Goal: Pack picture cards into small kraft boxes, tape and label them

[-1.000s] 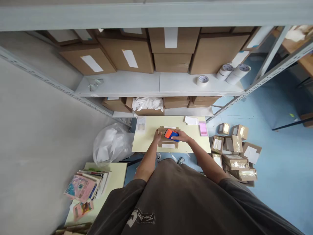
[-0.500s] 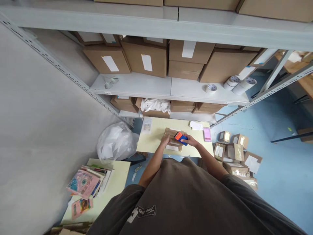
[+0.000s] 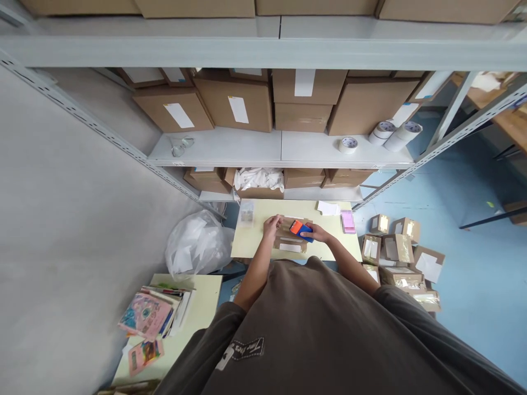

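On the pale yellow table, a flat cardboard box [image 3: 283,239] with white labels and shiny tape lies in front of me. My right hand [image 3: 318,232] is closed around a blue-and-orange handheld tool [image 3: 303,231], held over the right half of the box. The tool's orange end points left; its exact kind is unclear. My left hand [image 3: 272,225] is by the box's far left corner, fingertips pinched together. Whatever may be between those fingertips is too small to make out.
The table [image 3: 247,241] also bears a clear plastic packet [image 3: 247,213], white paper [image 3: 328,208] and a pink pad [image 3: 348,221]. Shelving [image 3: 230,145] with boxes and tape rolls [image 3: 348,145] stands behind. Left is a plastic bag [image 3: 195,244]; small cartons [image 3: 397,248] are piled at right.
My left hand has lifted off the box's left side and moved up and left, its fingers now pinched. The tool has shifted slightly left in my right hand.
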{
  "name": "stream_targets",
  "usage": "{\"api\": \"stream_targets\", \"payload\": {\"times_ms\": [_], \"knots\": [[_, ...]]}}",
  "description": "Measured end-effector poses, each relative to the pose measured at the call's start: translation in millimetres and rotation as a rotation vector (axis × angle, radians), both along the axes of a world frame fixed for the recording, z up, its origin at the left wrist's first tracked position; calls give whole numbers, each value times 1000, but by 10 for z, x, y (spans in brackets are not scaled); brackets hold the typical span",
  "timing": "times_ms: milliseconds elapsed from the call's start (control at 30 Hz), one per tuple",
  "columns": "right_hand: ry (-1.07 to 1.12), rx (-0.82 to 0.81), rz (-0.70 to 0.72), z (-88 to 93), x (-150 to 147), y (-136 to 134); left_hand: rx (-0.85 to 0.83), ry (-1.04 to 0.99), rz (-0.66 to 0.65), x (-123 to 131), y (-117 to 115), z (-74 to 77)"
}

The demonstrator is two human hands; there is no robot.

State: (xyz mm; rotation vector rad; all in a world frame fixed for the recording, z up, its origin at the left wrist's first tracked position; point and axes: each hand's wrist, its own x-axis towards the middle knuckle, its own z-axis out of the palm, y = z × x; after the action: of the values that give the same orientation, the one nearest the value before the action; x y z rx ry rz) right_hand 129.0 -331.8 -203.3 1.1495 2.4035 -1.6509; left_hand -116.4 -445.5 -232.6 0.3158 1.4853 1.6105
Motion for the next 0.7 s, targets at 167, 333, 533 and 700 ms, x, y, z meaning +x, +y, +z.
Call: {"api": "stream_targets", "payload": {"times_ms": [167, 333, 533, 700], "knots": [[-40, 59, 18, 137, -171, 79, -15, 121, 93, -45, -69, 49], [-122, 147, -11, 236, -231, 102, -49, 187, 267, 46, -61, -34], [-250, 146, -3, 251, -80, 208, -155, 163, 430, -114, -97, -178], [-306, 216, 5, 242, -24, 227, -208, 118, 439, -342, -170, -305]]}}
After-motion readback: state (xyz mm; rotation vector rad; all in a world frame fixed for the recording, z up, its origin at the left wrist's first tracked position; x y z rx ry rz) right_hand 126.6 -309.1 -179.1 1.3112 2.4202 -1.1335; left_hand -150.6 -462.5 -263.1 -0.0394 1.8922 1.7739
